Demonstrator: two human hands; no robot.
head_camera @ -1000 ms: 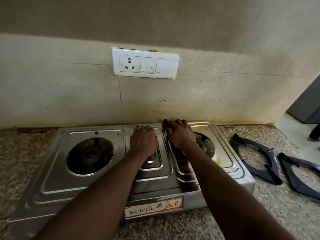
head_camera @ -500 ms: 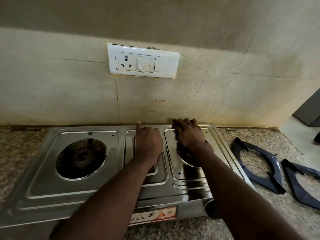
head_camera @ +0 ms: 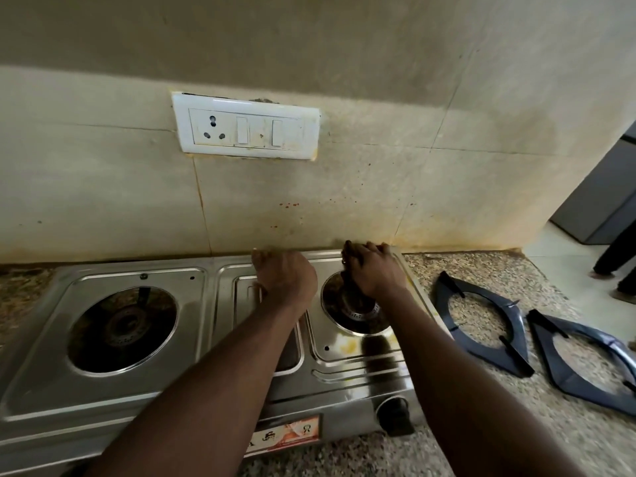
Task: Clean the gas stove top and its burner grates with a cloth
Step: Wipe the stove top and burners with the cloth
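1. Both hands sit at the rear rim of the gas stove (head_camera: 137,401). The right hand (head_camera: 377,273) hooks bent fingers over the rim, above the right burner (head_camera: 364,313). The left hand (head_camera: 285,280) is knuckles-up at centre, and I cannot tell its grasp.
2. Two burner grates (head_camera: 488,356) lie flat on the granite counter (head_camera: 481,425), right of the stove and nearer the right hand.
3. No cloth shows.

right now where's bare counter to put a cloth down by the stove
Free: granite counter in front of the stove, and the patch between wall and nearer grate. Crowded: right of the stove, where that and the farther grate lie.
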